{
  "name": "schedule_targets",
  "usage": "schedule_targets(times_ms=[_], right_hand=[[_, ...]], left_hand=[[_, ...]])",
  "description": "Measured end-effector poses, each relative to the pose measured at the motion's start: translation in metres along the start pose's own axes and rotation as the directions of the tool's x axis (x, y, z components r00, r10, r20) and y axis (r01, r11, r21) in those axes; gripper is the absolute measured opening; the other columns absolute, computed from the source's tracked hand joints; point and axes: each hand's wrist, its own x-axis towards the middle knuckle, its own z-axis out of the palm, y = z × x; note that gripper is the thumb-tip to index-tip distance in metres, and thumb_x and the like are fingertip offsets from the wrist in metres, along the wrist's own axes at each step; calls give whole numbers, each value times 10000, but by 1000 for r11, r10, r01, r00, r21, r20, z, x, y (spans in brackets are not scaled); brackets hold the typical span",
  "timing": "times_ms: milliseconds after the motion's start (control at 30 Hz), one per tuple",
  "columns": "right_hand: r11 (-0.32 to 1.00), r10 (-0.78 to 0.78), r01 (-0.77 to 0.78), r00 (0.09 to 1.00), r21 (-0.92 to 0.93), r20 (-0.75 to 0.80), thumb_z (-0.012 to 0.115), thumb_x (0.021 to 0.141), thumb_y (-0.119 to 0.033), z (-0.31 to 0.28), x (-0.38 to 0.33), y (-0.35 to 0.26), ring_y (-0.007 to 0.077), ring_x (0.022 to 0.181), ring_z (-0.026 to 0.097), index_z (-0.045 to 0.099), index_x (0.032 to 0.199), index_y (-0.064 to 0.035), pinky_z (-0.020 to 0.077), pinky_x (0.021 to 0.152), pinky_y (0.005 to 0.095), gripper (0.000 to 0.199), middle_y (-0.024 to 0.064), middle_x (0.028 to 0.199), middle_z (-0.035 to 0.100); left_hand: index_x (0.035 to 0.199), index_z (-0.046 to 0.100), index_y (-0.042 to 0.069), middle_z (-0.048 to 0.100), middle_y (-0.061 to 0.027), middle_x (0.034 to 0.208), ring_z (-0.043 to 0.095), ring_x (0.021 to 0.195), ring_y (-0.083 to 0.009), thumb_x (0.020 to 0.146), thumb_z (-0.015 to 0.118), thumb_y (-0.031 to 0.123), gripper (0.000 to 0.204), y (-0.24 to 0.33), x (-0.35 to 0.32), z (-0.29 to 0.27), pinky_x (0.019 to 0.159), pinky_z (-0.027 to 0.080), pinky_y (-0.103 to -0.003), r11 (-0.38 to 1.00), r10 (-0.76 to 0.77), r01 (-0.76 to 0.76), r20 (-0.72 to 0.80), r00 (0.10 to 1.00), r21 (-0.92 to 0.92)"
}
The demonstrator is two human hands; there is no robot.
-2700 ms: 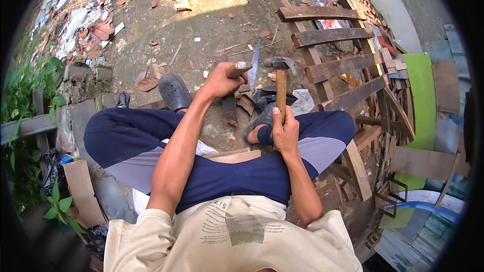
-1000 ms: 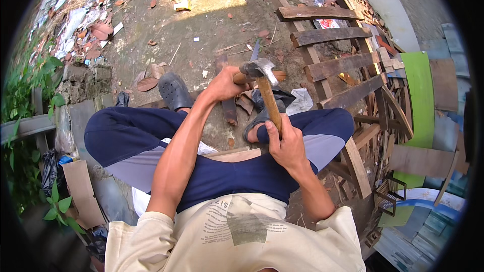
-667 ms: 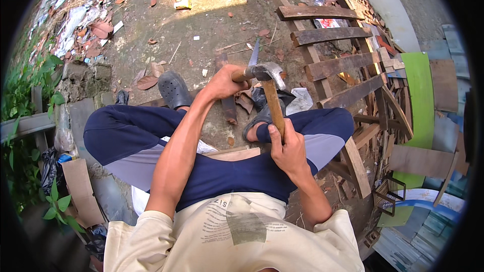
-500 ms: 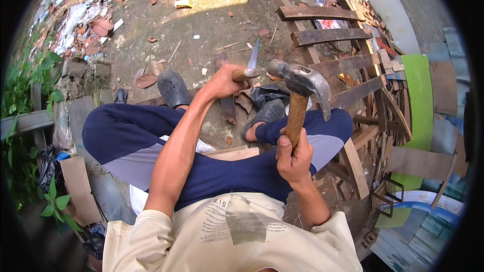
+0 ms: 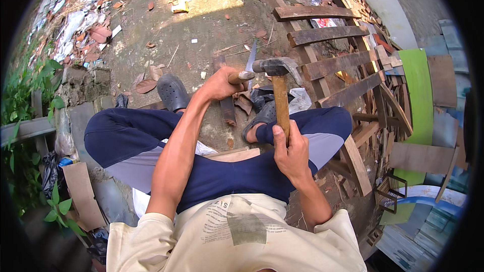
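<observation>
My left hand [image 5: 219, 83] is wrapped round the wooden handle of a handsaw [image 5: 251, 59], whose toothed blade points away from me. The rounded handle end sticks out to the right of my fist. In my right hand [image 5: 292, 156] is a claw hammer [image 5: 281, 95], gripped low on its wooden shaft with the thumb along it. The hammer stands nearly upright in view, claw to the right. Its striking face is right beside the saw handle's end; whether they touch I cannot tell. Both hands are above my bent legs.
A slatted wooden frame [image 5: 330, 65] leans at the right, by a pile of scrap wood [image 5: 365, 136] and a green panel [image 5: 416, 116]. A dark wooden strip [image 5: 228, 111] lies between my clogs. Leaves and litter cover the ground at the far left, near concrete blocks [image 5: 83, 85].
My right hand has swung the hammer leftward, and its head has come from beside the saw handle to right against or close by its end. My left hand has shifted slightly left.
</observation>
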Motion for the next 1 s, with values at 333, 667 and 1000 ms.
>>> schedule_targets(times_ms=[333,667,1000], right_hand=[[996,-26,32,997,82,-66,588,1068,-152,9,-9,-5,296,609,702,557,1028,10,524,547,375,170,141,739,691],[983,-98,121,983,141,-155,579,1071,-155,17,-12,12,289,601,707,564,1020,19,537,567,370,183,120,719,685],[991,-134,135,987,6,-90,588,1055,-120,18,-11,19,277,603,710,568,1013,21,539,567,362,149,111,737,695]], left_hand=[[884,731,25,704,-48,762,643,750,-144,788,722,10,98,-2,-1,7,694,524,-350,1000,-5,4,43,999,26],[926,751,25,728,-61,785,661,754,-148,804,730,18,123,-2,1,14,703,536,-356,998,0,0,-9,1000,67],[942,748,28,738,-82,819,684,773,-171,802,733,27,141,5,-4,16,721,545,-363,994,-8,14,-52,999,107]])
